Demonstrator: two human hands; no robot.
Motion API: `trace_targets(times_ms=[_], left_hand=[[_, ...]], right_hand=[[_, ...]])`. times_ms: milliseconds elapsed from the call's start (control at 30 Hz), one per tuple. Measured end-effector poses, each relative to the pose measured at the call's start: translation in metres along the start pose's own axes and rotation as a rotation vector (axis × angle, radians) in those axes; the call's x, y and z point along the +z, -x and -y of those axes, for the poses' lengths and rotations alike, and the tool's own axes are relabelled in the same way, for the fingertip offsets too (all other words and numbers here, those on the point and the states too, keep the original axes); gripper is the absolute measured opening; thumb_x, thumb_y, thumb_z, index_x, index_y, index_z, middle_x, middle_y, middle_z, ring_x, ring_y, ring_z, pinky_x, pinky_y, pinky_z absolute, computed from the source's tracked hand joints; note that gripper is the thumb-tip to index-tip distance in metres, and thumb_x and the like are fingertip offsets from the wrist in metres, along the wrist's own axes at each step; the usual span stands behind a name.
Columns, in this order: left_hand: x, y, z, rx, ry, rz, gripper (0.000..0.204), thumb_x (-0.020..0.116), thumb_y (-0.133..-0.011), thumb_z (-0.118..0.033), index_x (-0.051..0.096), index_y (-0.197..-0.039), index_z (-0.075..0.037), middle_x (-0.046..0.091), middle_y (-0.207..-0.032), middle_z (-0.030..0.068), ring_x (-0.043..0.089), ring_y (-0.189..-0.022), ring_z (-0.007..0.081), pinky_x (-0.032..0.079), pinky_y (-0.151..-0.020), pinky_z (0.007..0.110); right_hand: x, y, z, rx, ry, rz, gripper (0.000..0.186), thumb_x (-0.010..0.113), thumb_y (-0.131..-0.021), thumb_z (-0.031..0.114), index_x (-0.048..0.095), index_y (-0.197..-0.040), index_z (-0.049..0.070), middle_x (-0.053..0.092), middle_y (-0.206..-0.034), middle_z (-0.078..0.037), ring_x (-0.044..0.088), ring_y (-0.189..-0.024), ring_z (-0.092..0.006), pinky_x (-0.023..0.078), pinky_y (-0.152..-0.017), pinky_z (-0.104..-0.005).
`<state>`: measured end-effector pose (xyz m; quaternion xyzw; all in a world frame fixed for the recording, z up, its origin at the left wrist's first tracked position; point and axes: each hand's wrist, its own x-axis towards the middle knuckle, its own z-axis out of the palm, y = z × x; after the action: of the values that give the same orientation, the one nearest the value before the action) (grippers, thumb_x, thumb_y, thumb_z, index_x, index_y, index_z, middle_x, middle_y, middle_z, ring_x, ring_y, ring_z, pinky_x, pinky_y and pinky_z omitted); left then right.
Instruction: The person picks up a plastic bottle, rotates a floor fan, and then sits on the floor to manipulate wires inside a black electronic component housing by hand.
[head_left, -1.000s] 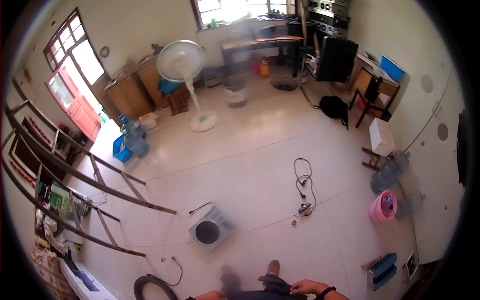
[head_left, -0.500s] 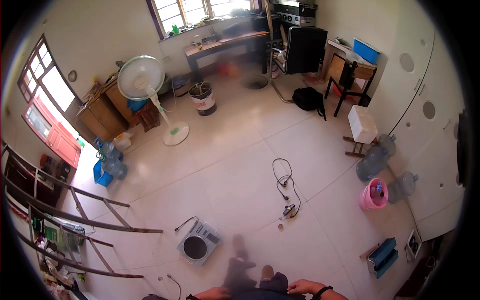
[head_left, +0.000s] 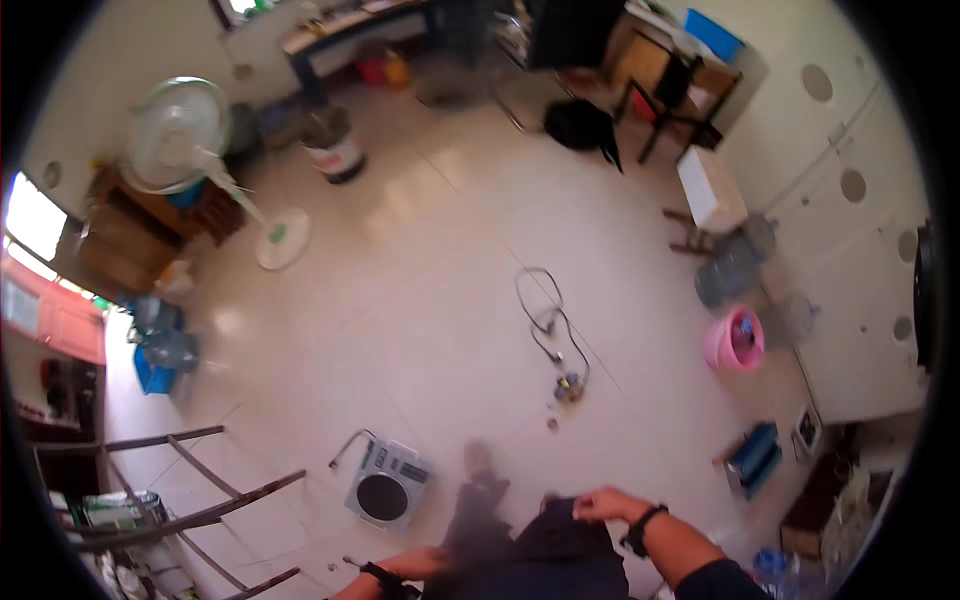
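My left hand [head_left: 424, 562] is low over the dark trousers [head_left: 555, 555], beside my left leg; its fingers are smeared and hard to make out. At the front of my right thigh, my right hand [head_left: 600, 505] has curled fingers against or just over the dark cloth. Whether it pinches the cloth cannot be told. Each wrist carries a black band. A silver electric cooktop [head_left: 390, 484] with a round black plate lies on the floor left of my legs, apart from both hands. Ahead to the right lies a black power cord [head_left: 541, 300], ending by a small yellowish-dark device [head_left: 569, 387].
A metal ladder-like frame [head_left: 240, 493] juts in at the left. A white standing fan [head_left: 283, 238], a paint bucket [head_left: 335, 155] and blue water jugs [head_left: 172, 350] stand farther off. At right are a pink bucket [head_left: 725, 345], a blue toolbox [head_left: 755, 458] and white cabinets [head_left: 850, 320].
The view has tilted down and shifted, so the room sits higher and farther left. Both hands appear higher in the picture, with more of the right forearm and sleeve showing. The cooktop stays put.
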<state>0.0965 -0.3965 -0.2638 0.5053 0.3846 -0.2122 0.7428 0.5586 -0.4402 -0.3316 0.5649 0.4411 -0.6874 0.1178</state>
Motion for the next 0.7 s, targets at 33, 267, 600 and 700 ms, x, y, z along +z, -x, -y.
trace_targets(times_ms=[33,267,600,700], left_hand=[[-0.008,-0.006,0.012,-0.062,0.027,-0.021,0.026,0.063,-0.093,-0.022,0.066,-0.109,-0.002,0.067,-0.088,0.0044,0.064,-0.085,0.0153,0.052,-0.079,0.032],[-0.086,-0.07,-0.02,-0.134,0.142,-0.219,0.031,0.067,-0.09,-0.024,0.068,-0.109,0.001,0.073,-0.096,0.0119,0.07,-0.091,0.0208,0.054,-0.085,0.033],[-0.156,-0.236,-0.033,-0.2,0.191,-0.459,0.027,0.068,-0.091,-0.017,0.065,-0.11,0.003,0.073,-0.096,0.0134,0.07,-0.09,0.021,0.055,-0.083,0.033],[-0.168,-0.293,-0.03,-0.156,0.05,-0.432,0.029,0.066,-0.092,-0.021,0.064,-0.11,0.002,0.073,-0.101,0.0163,0.071,-0.096,0.027,0.055,-0.086,0.036]], right_hand=[[-0.017,-0.004,0.017,-0.058,-0.092,-0.08,0.034,0.07,-0.091,0.042,0.072,-0.108,0.013,0.07,-0.081,0.001,0.064,-0.072,-0.0095,0.053,-0.07,-0.0298],[-0.107,-0.075,-0.001,0.013,-0.187,-0.512,0.041,0.07,-0.084,0.034,0.068,-0.116,0.009,0.072,-0.09,-0.013,0.069,-0.085,-0.0276,0.054,-0.077,-0.0386],[-0.169,-0.22,-0.089,0.079,-0.056,-0.644,0.046,0.072,-0.08,0.029,0.066,-0.122,0.011,0.069,-0.112,-0.016,0.066,-0.105,-0.0314,0.053,-0.092,-0.0398],[-0.181,-0.26,-0.119,0.119,-0.066,-0.71,0.047,0.071,-0.08,0.029,0.065,-0.123,0.011,0.068,-0.115,-0.016,0.066,-0.104,-0.032,0.053,-0.091,-0.0399]])
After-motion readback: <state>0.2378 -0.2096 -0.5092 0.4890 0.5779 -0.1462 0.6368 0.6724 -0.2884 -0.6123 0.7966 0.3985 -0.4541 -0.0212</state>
